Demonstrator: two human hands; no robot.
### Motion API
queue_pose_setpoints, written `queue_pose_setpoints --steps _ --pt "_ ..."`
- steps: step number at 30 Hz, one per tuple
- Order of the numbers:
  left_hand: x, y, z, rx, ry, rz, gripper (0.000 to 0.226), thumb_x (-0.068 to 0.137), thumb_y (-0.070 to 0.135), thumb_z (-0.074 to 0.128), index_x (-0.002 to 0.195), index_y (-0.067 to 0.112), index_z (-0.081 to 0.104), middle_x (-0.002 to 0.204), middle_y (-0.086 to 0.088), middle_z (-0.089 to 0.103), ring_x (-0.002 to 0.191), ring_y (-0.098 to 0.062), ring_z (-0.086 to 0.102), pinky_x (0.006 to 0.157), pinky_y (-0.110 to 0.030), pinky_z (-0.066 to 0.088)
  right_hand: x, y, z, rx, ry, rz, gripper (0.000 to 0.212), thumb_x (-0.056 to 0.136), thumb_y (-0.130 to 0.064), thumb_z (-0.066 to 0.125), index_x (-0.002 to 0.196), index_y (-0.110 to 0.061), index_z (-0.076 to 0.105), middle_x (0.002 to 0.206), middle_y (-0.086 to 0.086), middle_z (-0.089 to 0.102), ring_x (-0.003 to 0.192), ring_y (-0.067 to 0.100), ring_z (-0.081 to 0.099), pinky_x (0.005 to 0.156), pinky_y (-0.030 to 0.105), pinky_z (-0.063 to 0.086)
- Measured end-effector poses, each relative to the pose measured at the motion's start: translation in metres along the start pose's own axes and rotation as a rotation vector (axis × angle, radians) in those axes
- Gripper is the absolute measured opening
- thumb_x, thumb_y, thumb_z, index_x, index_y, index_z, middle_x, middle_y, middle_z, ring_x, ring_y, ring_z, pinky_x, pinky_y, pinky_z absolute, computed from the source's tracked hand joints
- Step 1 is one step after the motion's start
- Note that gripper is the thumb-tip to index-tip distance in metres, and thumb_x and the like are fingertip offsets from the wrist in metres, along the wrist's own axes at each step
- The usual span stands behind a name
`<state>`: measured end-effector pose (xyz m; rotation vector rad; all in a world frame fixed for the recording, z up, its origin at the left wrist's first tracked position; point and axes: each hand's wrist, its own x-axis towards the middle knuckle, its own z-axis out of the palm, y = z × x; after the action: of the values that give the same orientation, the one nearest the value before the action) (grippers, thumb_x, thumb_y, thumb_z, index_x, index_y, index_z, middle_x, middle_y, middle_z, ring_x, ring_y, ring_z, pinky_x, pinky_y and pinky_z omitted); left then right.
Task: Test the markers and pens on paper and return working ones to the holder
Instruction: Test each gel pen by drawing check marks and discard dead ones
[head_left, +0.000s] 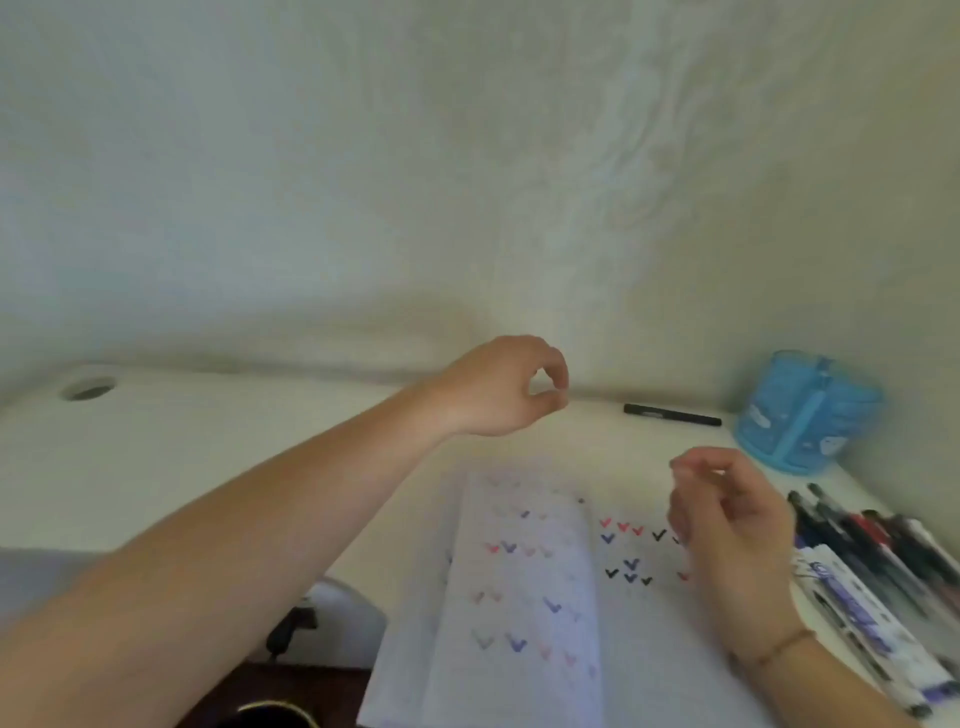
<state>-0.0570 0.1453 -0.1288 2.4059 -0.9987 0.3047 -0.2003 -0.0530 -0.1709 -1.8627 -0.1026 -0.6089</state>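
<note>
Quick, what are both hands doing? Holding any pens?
Left hand: fingers curled, thumb meeting fingertip, holding nothing visible.
Right hand: blurred, fingers loosely curled; cannot tell.

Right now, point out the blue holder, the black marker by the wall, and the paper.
Holder (808, 415), head view, front wall.
Marker (671, 414), head view, mid-barrel.
Paper (649, 649), head view, bare area of right page.
</note>
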Motion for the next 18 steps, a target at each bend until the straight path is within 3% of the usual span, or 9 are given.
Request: queue_pose_setpoints --steps 2,4,6,9,12,15,18 --pt "0.056 0.026 0.033 0.039 -0.135 0.033 0.021 0.093 0.035 0.06 0.107 0.021 0.065 0.111 0.005 0.061 0.102 -0.014 0.054 0.079 -0.024 0.036 -0.01 0.007 -0.01 -0.128 -0.215 -0.046 0.02 0.087 -0.005 0.065 0.078 -0.023 0.065 0.057 0.002 0.059 0.05 0.008 0.046 0.052 0.02 0.039" --pt "0.078 0.029 0.052 0.13 -0.233 0.052 0.028 0.095 0.034 0.058 0.116 0.016 0.061 0.115 0.0 0.059 0.106 -0.019 0.054 0.081 -0.027 0.039 -0.008 0.008 -0.007 -0.351 -0.499 -0.123 0.007 0.085 -0.025 0.066 0.091 -0.029 0.066 0.06 -0.01 0.06 0.054 0.001 0.05 0.057 0.013 0.038" --pt "0.108 0.04 0.081 0.227 -0.257 0.104 0.031 0.095 0.03 0.057 0.119 0.011 0.058 0.117 -0.008 0.059 0.107 -0.026 0.055 0.083 -0.031 0.041 -0.009 0.006 -0.013 -0.539 -0.603 -0.229 0.02 0.084 -0.044 0.059 0.103 -0.038 0.064 0.072 -0.014 0.065 0.066 -0.002 0.056 0.067 0.012 0.042" --pt "0.133 0.048 0.121 0.379 -0.239 0.15 0.027 0.094 0.028 0.054 0.114 0.011 0.057 0.113 -0.01 0.06 0.105 -0.031 0.058 0.074 -0.033 0.043 -0.01 0.005 -0.01 -0.463 -0.58 -0.293 0.029 0.087 -0.05 0.056 0.113 -0.039 0.059 0.089 -0.009 0.07 0.082 0.001 0.062 0.078 0.019 0.047" --pt "0.14 0.048 0.143 0.558 -0.139 0.163 0.026 0.096 0.033 0.05 0.11 0.013 0.059 0.112 -0.008 0.063 0.106 -0.031 0.059 0.074 -0.035 0.046 -0.005 0.012 -0.014 -0.516 -0.683 -0.259 0.031 0.09 -0.047 0.049 0.117 -0.034 0.055 0.105 -0.006 0.065 0.095 0.01 0.058 0.081 0.024 0.04" --pt "0.139 0.04 0.152 0.594 -0.087 0.151 0.023 0.096 0.029 0.048 0.107 0.014 0.062 0.11 -0.006 0.064 0.105 -0.03 0.059 0.077 -0.035 0.047 -0.004 0.013 -0.014 -0.454 -0.541 -0.218 0.025 0.089 -0.05 0.051 0.103 -0.031 0.061 0.086 -0.006 0.067 0.08 0.005 0.059 0.077 0.024 0.046" --pt "0.13 0.034 0.141 0.406 -0.113 0.083 0.019 0.096 0.021 0.046 0.106 0.012 0.059 0.107 -0.008 0.061 0.1 -0.03 0.058 0.076 -0.036 0.046 -0.001 0.017 -0.017 -0.385 -0.368 -0.106 0.036 0.083 -0.057 0.054 0.079 -0.022 0.059 0.057 -0.012 0.055 0.059 0.003 0.052 0.06 0.017 0.041"
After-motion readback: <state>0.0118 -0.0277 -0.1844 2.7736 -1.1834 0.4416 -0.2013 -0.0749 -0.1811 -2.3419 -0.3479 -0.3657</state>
